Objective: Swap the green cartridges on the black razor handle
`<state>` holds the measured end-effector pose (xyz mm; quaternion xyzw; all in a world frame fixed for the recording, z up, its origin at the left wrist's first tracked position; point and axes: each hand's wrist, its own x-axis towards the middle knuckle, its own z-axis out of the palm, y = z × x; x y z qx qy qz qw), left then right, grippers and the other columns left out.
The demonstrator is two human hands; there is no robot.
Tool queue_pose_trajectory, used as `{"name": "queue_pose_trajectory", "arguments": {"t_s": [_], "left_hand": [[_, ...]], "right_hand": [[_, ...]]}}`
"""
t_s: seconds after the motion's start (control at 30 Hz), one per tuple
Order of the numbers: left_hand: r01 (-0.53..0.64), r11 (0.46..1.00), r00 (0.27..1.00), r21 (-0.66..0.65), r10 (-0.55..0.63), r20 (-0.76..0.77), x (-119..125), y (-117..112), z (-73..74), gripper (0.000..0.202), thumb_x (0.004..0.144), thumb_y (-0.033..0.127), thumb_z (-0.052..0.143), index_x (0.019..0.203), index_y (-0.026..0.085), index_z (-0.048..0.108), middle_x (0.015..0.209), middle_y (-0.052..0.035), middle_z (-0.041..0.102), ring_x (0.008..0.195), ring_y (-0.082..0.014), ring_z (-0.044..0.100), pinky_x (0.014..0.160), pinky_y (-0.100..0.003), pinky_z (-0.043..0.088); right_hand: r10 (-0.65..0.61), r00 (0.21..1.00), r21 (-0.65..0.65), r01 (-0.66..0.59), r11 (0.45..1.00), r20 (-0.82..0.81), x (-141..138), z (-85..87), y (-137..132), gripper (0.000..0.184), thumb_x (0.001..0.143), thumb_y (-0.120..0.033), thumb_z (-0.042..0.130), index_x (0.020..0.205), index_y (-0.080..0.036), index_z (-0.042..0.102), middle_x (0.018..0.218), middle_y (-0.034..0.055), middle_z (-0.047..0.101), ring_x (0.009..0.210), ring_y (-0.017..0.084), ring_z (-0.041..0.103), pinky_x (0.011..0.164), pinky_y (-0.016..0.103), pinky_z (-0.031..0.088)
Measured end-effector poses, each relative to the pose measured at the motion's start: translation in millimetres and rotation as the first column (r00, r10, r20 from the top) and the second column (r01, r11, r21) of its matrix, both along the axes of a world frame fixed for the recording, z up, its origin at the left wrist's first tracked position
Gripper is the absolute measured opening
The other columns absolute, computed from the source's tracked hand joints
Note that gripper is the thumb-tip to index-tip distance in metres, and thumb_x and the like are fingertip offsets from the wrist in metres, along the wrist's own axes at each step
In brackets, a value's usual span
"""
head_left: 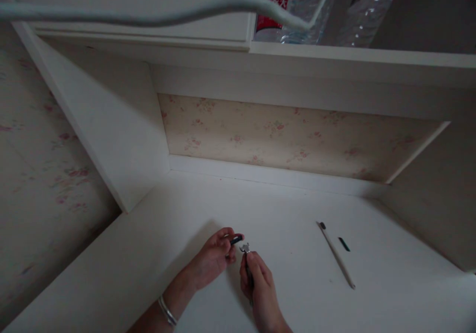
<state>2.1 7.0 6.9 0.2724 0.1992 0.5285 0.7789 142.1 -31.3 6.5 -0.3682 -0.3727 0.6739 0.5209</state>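
Head view.

Item: hand tool (245,248), in the right hand (261,283), above the desktop (293,288). Long axis runs nearly straight away from the person, leaning slightly left at the far end; head points toward the back wall. Head of bright silvery metal, notched and pronged; handle dark, slim, partly covered. Right fingers curled closed around the handle, thumb along its upper side.

Item: small black piece (236,240), in the left hand (213,258), just beyond and left of the tool's head. Long axis crosswise, rising slightly to the right. Short, narrow, with a pale mark along it; exact form too small to tell. Left thumb and fingertips pinched on it, remaining fingers bent. Any contact between piece and tool cannot be told.

Item: bracelet (167,311), silvery, smooth, on the left wrist.

Item: pale slender stick (337,255), dark near its far end, lying slantwise to the right of the hands, near end rightward.

Item: dark strip (344,244), flat, short, just beside the stick, roughly parallel.

Setting: desktop white, smooth, matt; wallpaper (277,130) cream with pink floral sprigs; overhead, clear plastic bottles (360,21) with red-and-white labels.
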Motion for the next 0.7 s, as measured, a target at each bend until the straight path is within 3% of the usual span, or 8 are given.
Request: {"name": "queue_pose_trajectory", "arguments": {"t_s": [0.3,0.7], "left_hand": [[0.039,0.999,0.999,0.024,-0.038,-0.036,1.4,0.9,-4.0,0.033,0.069,0.025,0.083,0.096,0.02,0.064,0.114,-0.0066,0.059,0.063,-0.0066,0.051,0.062,-0.022,0.038],[0.029,1.0,0.998,0.011,-0.028,-0.06,3.4,-0.3,0.7,0.044,0.059,0.03,0.089,0.094,0.02,0.065,0.109,-0.0057,0.06,0.074,-0.0117,0.054,0.065,-0.024,0.039]], "right_hand": [[0.013,1.0,0.07,-0.015,0.997,0.028,-4.0,9.9,-3.8,0.048,0.08,-0.065,0.062,0.071,-0.019,0.051,0.059,-0.0062,0.03,0.051,0.011,0.019,0.044,0.022,0.015],[0.002,0.984,0.14,-0.028,0.99,0.177,-0.8,4.4,-0.7,0.049,0.085,-0.066,0.054,0.077,-0.018,0.059,0.058,-0.0051,0.033,0.05,0.011,0.024,0.044,0.024,0.018]]}}
